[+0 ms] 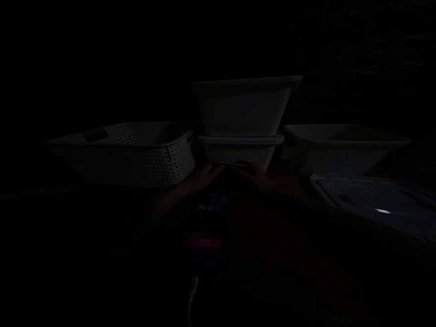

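The scene is very dark. My left hand (208, 173) and my right hand (251, 174) are at either side of a dark flat object with a thin pale top edge (231, 164). Both hands look closed on its sides, though the fingers are only faintly visible, and its kind cannot be made out. Just behind it stands a lidded pale bin (238, 152). Nearer to me lies a phone (206, 222) with a dim lit screen showing digits, and a white cable plug (194, 285) is at its near end.
An open pale bin (243, 106) is stacked on the lidded one. To the left is a perforated basket (119, 163); to the right, another open bin (334, 156). A translucent lid (378, 200) lies flat in front of that bin. The background is black.
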### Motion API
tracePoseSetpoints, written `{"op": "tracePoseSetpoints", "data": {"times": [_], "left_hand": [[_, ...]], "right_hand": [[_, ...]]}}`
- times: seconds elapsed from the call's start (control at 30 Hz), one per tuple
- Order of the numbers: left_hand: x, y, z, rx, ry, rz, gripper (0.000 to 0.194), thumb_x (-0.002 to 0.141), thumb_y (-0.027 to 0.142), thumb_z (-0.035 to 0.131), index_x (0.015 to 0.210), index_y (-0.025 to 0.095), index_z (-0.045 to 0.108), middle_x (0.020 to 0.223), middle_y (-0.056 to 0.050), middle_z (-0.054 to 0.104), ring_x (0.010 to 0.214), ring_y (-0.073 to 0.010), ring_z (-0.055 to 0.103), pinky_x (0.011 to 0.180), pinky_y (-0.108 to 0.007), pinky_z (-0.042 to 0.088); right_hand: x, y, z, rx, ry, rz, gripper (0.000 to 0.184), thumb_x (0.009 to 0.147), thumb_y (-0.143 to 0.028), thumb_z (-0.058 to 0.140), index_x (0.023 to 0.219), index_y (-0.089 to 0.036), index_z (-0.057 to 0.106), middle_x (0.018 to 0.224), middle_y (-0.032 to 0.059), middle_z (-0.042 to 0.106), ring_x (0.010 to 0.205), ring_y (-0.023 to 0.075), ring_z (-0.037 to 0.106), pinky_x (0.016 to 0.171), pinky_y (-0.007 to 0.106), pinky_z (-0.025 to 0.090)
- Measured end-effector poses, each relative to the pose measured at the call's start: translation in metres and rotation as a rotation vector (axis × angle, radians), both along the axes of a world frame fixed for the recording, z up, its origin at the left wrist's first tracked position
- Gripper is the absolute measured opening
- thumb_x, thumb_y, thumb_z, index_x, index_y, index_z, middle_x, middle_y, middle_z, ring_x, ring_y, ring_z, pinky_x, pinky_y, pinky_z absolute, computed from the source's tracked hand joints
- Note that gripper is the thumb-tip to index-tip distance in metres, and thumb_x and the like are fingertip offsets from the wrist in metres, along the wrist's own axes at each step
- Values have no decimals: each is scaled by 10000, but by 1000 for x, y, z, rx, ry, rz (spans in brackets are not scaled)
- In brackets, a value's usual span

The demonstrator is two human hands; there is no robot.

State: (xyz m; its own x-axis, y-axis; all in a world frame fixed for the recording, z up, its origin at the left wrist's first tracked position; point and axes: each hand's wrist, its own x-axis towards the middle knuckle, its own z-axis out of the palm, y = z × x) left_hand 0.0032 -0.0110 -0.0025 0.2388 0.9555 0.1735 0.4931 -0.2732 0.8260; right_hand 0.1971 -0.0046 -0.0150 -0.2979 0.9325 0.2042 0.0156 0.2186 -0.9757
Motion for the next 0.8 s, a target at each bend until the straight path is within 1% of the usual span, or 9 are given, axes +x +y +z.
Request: {"op": "tracePoseSetpoints", "data": {"times": [0.17,0.27,0.47,0.63,0.8], "left_hand": [[0,0,0,50,-3,-4,626,821,613,456,1266,177,516,1281,-87,564,1152,-264,542,975,-357,408],[0,2,-2,59,-18,-5,614,823,605,461,1266,184,519,1284,-85,561,1155,-265,541,981,-368,404],[-2,3,-4,56,-1,-3,595,832,601,449,1253,189,530,1283,-88,562,1169,-259,531,978,-365,407],[-1,1,-2,61,8,-5,586,847,585,432,1271,188,510,1333,-88,516,1192,-252,513,970,-353,416],[-1,3,-4,74,18,-16,581,849,581,433,1270,190,513,1298,-84,549,1177,-254,525,979,-358,411]], "right_hand": [[0,8,-6,86,4,60,405,752,-484,632,1016,-177,632,965,75,682,833,200,646,694,323,530],[1,8,-6,79,7,80,405,758,-487,624,1022,-181,629,959,80,681,814,200,648,682,332,532],[1,2,-3,28,18,60,387,757,-468,636,1025,-189,624,988,86,679,840,206,649,723,361,537],[1,4,-3,46,18,55,395,749,-468,644,1026,-187,625,998,91,678,859,213,645,729,363,539],[1,7,-5,84,-14,63,420,757,-486,627,1041,-176,625,1002,98,677,853,213,645,731,367,536]]}}
